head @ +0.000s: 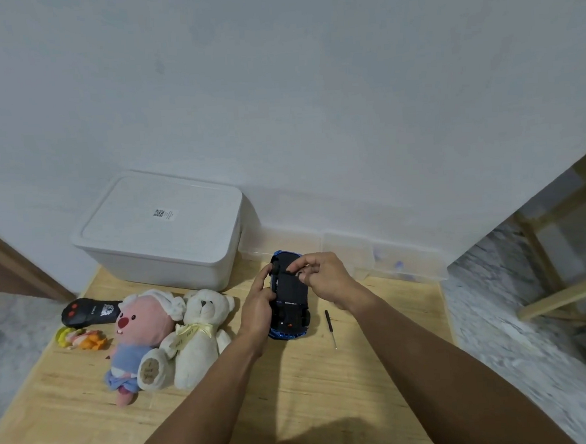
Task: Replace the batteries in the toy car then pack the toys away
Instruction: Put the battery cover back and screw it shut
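My left hand [257,308]: forearm extended forward, fingers curled round the toy car's [289,297] side. My right hand [322,276]: forearm extended, wrist bent inward, fingers [296,268] pinched at its underside.

Blue-edged black toy car [289,296], white lidded box [161,230], pink-and-blue plush [137,337], cream teddy bear [202,333]

One head-worn camera looks forward and down, near the table [329,391].
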`<action>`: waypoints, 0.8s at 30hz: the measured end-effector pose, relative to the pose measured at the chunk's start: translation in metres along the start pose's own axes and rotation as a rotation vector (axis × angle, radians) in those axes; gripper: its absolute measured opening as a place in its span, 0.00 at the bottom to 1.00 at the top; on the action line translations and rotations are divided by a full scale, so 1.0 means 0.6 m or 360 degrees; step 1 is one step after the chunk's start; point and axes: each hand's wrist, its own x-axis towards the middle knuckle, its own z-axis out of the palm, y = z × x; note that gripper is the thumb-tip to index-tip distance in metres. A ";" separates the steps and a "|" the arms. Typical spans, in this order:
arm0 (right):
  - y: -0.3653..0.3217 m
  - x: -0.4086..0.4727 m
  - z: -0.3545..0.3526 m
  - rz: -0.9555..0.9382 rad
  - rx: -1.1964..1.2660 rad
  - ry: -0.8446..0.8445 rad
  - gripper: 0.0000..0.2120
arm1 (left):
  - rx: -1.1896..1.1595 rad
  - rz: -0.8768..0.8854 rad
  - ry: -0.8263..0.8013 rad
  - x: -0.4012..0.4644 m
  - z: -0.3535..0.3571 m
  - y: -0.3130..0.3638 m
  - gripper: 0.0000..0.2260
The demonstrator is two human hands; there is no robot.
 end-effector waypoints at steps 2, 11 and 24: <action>0.000 -0.002 0.000 -0.0014 -0.0005 0.0029 0.12 | 0.0004 0.0007 -0.0004 0.000 0.002 0.002 0.27; 0.012 -0.020 0.001 -0.0117 -0.0143 0.0233 0.08 | 0.0022 0.0032 -0.0035 0.001 0.004 0.005 0.27; 0.004 -0.011 -0.021 -0.0051 -0.0160 -0.0240 0.20 | -0.0051 -0.0020 -0.0052 0.005 -0.010 0.002 0.25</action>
